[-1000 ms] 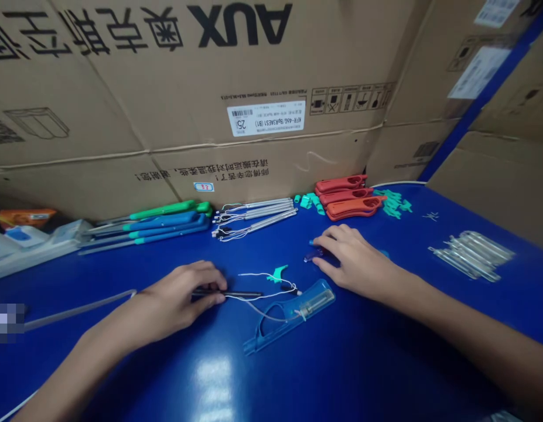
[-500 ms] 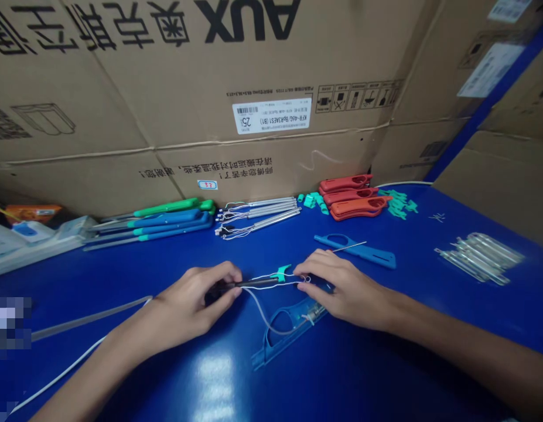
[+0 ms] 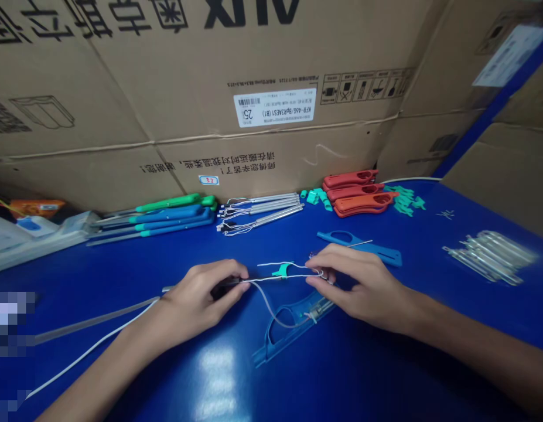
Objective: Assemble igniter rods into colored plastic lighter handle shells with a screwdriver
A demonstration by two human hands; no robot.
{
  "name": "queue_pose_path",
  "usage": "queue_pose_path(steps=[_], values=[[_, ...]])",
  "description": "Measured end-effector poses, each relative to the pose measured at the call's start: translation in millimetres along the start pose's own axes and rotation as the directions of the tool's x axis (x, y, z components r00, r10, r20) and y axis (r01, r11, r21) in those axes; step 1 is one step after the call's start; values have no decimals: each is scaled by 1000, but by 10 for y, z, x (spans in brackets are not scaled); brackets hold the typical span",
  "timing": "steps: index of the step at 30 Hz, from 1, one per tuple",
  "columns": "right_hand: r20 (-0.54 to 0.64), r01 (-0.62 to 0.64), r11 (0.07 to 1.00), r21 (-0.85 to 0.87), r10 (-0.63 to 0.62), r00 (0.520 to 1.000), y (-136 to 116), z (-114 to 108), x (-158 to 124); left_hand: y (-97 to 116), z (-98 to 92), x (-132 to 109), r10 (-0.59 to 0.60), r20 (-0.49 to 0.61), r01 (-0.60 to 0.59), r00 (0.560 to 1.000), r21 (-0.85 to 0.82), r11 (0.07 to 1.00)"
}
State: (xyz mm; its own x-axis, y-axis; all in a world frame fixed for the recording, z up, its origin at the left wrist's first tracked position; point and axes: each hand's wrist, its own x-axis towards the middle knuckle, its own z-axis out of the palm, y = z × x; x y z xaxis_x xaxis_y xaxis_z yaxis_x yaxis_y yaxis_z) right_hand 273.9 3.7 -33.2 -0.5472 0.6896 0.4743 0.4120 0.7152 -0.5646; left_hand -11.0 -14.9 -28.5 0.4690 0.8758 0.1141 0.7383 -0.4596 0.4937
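Left hand [image 3: 209,293]: left of centre; thumb and fingers nearly closed in a pinch on the dark rod [image 3: 231,282], with wire at the fingertips.
Right hand [image 3: 363,287]: right of centre; fingers curled, thumb and fingertips close together on the looped end of the white wire [image 3: 300,275]. Whether a small part is also inside the grip: cannot tell.
Wire: mid-frame, between the hands; one strand reaches the left fingertips, the other ends loose just short of them.
Rod: mid-frame, lying roughly crosswise, partly hidden by the left hand.
Handling, rod: probably light, stiff and smooth; best held mid-shaft.
Handling, wire: probably soft, springy, easily kinked; best pinched close to its end, without hard pulling.
Green clip [image 3: 280,271]: behind the wire; contact unclear.
Clear tube [image 3: 266,300]: curves from beside the left fingertips down to the near shell [image 3: 289,341], lower centre; looks flexible.
Far shell [image 3: 388,255]: blue, right of centre, just beyond the right hand.
Red shells [image 3: 357,193]: stacked, upper right of centre.
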Motion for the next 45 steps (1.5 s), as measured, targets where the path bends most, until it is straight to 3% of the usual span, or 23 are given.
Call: queue_pose_path(steps=[6,11,15,18,25,45], values=[[-22,-29,999,-27,28,999,-48,19,-1,-5,25,33,52,-71,-50,996,36,998],[28,-252,961,112,250,968,-136,8,53,-24,56,44,109,-156,-94,982,103,990],[203,-537,743,399,499,842,-175,-30,109,-31,62,40,131,-160,-112,978,125,986],[311,-630,581,516,558,769,-175,-58,135,-32,63,33,126,-135,-114,983,99,989],[366,-657,453,603,575,732,-157,-49,153,0,47,42,100,-101,-90,990,92,992],[429,-721,439,536,593,681,-147,-47,181,54,26,14,140,-67,-138,988,46,989]])
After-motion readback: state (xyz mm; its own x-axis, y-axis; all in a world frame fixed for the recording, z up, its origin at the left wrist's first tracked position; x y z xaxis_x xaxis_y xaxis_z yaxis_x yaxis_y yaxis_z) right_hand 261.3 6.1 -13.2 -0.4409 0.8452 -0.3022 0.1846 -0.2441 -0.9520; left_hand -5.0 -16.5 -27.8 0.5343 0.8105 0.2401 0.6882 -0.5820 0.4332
